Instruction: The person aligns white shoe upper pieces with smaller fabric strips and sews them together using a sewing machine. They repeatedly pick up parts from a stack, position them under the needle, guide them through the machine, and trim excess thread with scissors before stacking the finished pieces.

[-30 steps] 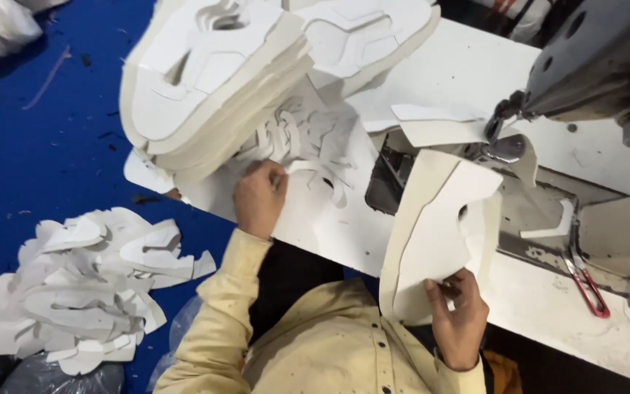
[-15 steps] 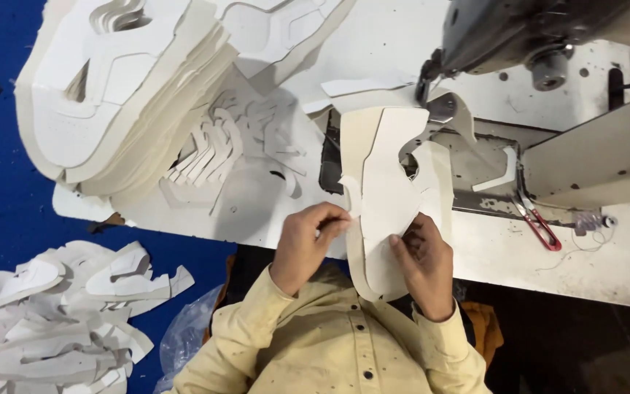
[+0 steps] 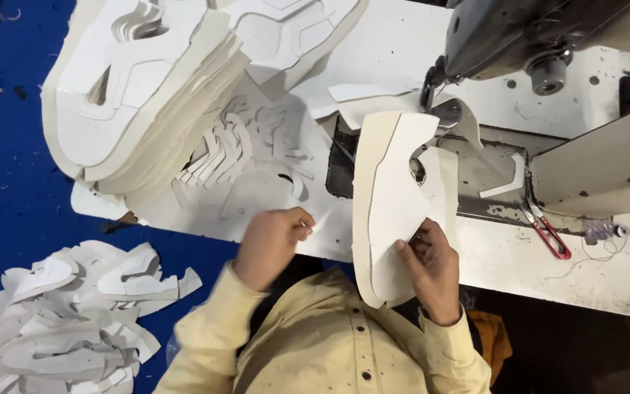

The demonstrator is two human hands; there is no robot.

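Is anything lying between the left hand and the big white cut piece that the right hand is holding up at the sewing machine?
Nothing visible does. The left hand hovers over the table edge, pinching a small white scrap, with only bare table between it and the cut piece gripped by the right hand.

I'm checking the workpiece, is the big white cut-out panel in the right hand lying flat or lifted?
Lifted at the near end: the right hand pinches the large white cut-out panel, whose near end overhangs the white table.
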